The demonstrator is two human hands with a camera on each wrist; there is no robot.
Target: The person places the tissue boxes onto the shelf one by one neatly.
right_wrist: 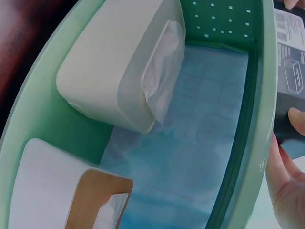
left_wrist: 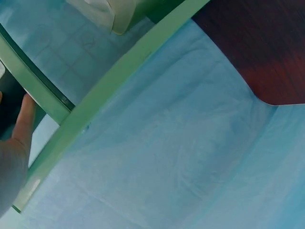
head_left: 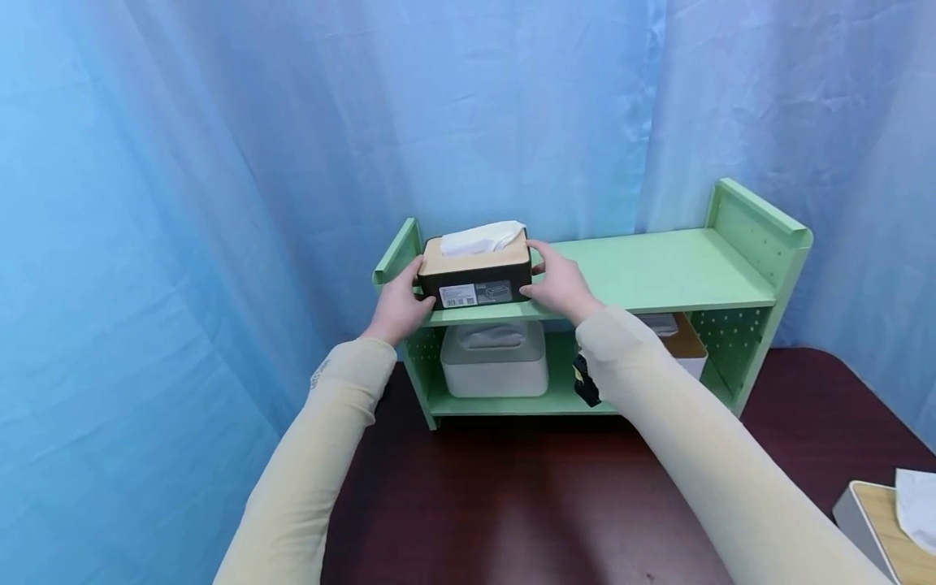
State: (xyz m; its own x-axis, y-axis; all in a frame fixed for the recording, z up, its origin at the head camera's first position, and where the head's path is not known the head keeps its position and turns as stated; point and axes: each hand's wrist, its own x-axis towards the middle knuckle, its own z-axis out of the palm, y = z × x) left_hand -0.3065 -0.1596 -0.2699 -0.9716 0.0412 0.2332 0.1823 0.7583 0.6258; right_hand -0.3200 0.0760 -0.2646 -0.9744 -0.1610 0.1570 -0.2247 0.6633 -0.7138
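Observation:
A black tissue box (head_left: 475,280) with a light wooden lid and a white tissue sticking up is at the left end of the green shelf's (head_left: 658,264) top board, near its front edge. My left hand (head_left: 400,302) grips its left end, thumb at the front corner. On the opposite end my right hand (head_left: 561,284) holds it, fingers round the side and thumb in front. The right wrist view shows the box's printed label (right_wrist: 291,71) beside that thumb. Only part of the left hand (left_wrist: 14,152) appears in the left wrist view.
On the lower board stand a white tissue box (head_left: 493,374) and a white one with a wooden lid (right_wrist: 52,186), partly behind my right sleeve in the head view. Another wooden-lidded tissue box (head_left: 866,520) sits on the dark table (head_left: 526,496) at lower right. Blue curtains (head_left: 292,162) hang behind.

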